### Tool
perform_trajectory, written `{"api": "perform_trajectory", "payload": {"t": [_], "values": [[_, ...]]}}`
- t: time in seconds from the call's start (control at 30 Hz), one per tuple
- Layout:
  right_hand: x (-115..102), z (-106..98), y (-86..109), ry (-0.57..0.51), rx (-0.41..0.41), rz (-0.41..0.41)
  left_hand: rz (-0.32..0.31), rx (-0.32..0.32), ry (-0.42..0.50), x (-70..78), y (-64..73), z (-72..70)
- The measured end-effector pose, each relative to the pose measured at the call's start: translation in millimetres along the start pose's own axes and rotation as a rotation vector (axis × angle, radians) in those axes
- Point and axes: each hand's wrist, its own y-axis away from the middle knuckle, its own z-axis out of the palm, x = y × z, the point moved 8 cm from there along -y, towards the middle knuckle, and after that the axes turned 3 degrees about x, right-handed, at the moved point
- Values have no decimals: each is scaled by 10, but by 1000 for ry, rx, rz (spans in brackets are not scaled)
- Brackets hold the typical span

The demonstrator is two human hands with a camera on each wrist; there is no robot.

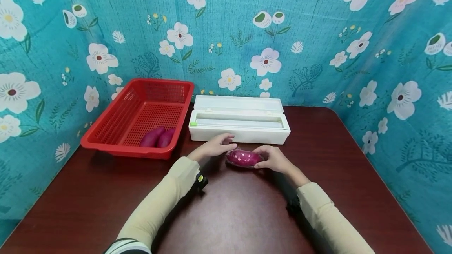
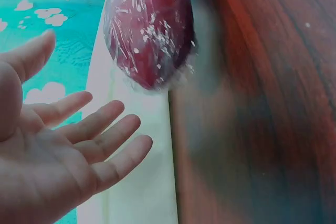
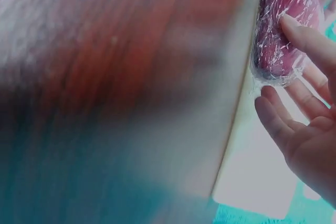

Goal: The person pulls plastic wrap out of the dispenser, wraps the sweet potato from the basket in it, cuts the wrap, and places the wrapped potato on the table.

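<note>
A purple sweet potato (image 1: 243, 158) wrapped in shiny clear film is in front of the white box in the head view. My right hand (image 1: 276, 160) holds its right end, thumb on the near side and fingers behind. In the right wrist view that thumb presses on the film of the wrapped sweet potato (image 3: 286, 30). My left hand (image 1: 217, 146) is beside the other end. The left wrist view shows the left hand (image 2: 63, 150) with spread fingers and a bare palm, apart from the wrapped sweet potato (image 2: 149, 30).
Behind the hands stands a long white box (image 1: 240, 135) with its lid raised and a pale roll inside. At the left, a red plastic basket (image 1: 132, 151) holds two purple sweet potatoes (image 1: 157, 138). A floral curtain (image 1: 219, 50) borders the dark wooden table (image 1: 240, 214).
</note>
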Motion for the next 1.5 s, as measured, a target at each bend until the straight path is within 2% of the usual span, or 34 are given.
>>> {"api": "perform_trajectory", "payload": {"t": [0.1,0.27,0.4,0.63,0.8,0.9,1.0,1.03,1.07,1.13,1.2,1.27,1.3,1.4,1.5], "values": [[17,-92,50,-12,41,32,6,34,-2,-20,24,-28],[92,-248,145,-32,94,170,34,30,-48,-39,62,-22],[94,-421,225,-29,168,214,70,19,-103,-19,90,-14],[81,-792,377,37,327,200,77,3,-126,-14,130,5],[142,-1065,519,-10,432,193,71,-26,-124,-18,151,42],[424,-1237,632,-81,512,216,64,-42,-125,-22,163,61],[889,-1407,755,-149,603,267,39,-61,-124,-44,175,80],[1055,-1458,800,-142,638,293,30,-64,-124,-51,180,80],[1107,-1500,815,-205,648,301,20,-65,-122,-60,184,79],[1300,-1569,867,-173,695,350,7,-64,-119,-69,190,75],[1344,-1598,894,-155,739,411,3,-67,-120,-72,191,74],[1253,-1595,899,-138,765,487,10,-74,-127,-64,189,81],[1246,-1584,914,-67,779,548,14,-78,-133,-59,189,85],[1055,-1530,935,-21,763,698,19,-84,-146,-64,188,96],[1007,-1489,995,41,743,805,16,-91,-155,-87,196,113]]}}
